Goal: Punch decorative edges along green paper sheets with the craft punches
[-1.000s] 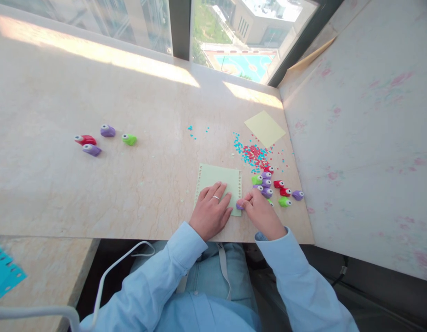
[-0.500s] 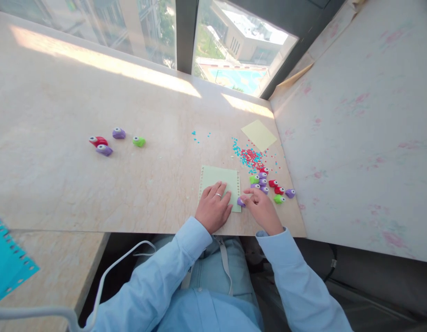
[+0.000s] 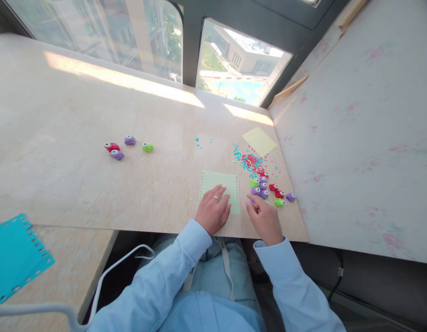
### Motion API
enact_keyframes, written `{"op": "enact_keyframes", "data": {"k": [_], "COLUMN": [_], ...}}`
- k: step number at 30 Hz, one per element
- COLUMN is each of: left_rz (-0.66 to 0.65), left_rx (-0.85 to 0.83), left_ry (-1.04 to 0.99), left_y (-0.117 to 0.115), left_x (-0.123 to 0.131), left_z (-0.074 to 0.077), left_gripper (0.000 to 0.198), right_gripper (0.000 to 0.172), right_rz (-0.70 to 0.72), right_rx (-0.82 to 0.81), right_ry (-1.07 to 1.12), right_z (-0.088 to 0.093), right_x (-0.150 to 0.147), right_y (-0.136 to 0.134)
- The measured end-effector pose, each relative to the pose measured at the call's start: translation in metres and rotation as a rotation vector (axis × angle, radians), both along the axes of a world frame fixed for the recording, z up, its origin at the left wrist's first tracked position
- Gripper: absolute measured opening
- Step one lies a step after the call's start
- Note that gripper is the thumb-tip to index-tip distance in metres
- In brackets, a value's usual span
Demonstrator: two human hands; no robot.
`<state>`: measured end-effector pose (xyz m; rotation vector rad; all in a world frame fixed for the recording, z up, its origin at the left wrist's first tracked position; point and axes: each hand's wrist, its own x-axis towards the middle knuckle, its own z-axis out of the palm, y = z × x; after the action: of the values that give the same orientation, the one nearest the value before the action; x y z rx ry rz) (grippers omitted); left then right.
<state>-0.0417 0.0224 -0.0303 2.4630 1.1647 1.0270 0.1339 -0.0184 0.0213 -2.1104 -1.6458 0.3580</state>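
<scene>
My left hand (image 3: 213,210) lies flat, fingers stretched, pressing on a pale green paper sheet (image 3: 213,177) with small holes punched along its left and right edges. To the right of the sheet, my right hand (image 3: 263,216) is closed, its fingers curled around a small purple craft punch (image 3: 252,201) that is mostly hidden. Just beyond those fingers stands a cluster of mini craft punches: purple ones (image 3: 263,185), a green one (image 3: 254,183) and a red one (image 3: 263,174). More red punches (image 3: 279,194), a green one (image 3: 279,203) and a purple one (image 3: 291,197) sit farther right.
Red and blue paper confetti (image 3: 251,161) is scattered behind the punches, near a pale yellow sheet (image 3: 259,141). Several punches (image 3: 117,155) stand at the table's left. Blue punched sheets (image 3: 16,258) lie on a lower surface, near a white cable (image 3: 104,276). A flowered wall panel (image 3: 358,152) borders the right.
My right hand has moved the purple punch off the sheet's right edge, to the right, beside the punch cluster. The left hand stays on the sheet. The camera view has shifted slightly.
</scene>
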Motion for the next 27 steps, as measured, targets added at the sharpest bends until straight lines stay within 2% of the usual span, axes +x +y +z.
{"op": "enact_keyframes", "data": {"k": [3,5,7,11,13,16,18,20,24,27], "left_rz": [0.039,0.130,0.271,0.588,0.751,0.912,0.950,0.931,0.894,0.876], "left_rx": [0.072,0.087,0.088,0.101,0.053,-0.021,-0.046,-0.068,-0.098,-0.104], "left_ry": [-0.166,-0.224,-0.245,-0.210,-0.168,-0.123,-0.092,-0.054,0.017,0.042], "left_y": [0.001,0.004,0.011,0.033,0.046,0.066,0.079,0.091,0.108,0.111], "left_x": [-0.013,-0.032,-0.060,-0.130,-0.164,-0.202,-0.216,-0.223,-0.224,-0.222], "left_z": [0.005,0.008,0.009,0.008,0.007,0.006,0.005,0.004,0.003,0.002], "left_gripper": [0.019,0.019,0.019,0.018,0.022,0.031,0.036,0.039,0.041,0.039], "right_gripper": [0.038,0.040,0.046,0.054,0.056,0.058,0.058,0.059,0.060,0.059], "right_rz": [0.073,0.069,0.041,-0.026,-0.026,-0.011,-0.004,-0.001,-0.009,-0.012], "right_rx": [-0.039,-0.054,-0.062,-0.070,-0.078,-0.098,-0.102,-0.100,-0.115,-0.117], "right_ry": [0.097,0.131,0.146,0.169,0.168,0.155,0.143,0.134,0.124,0.108], "right_z": [-0.010,-0.016,-0.022,-0.028,-0.030,-0.032,-0.034,-0.034,-0.036,-0.037], "right_x": [-0.009,-0.014,-0.016,-0.013,-0.010,-0.008,-0.006,-0.005,-0.004,-0.005], "right_y": [-0.005,-0.007,-0.008,-0.007,-0.006,-0.005,-0.005,-0.006,-0.007,-0.008]}}
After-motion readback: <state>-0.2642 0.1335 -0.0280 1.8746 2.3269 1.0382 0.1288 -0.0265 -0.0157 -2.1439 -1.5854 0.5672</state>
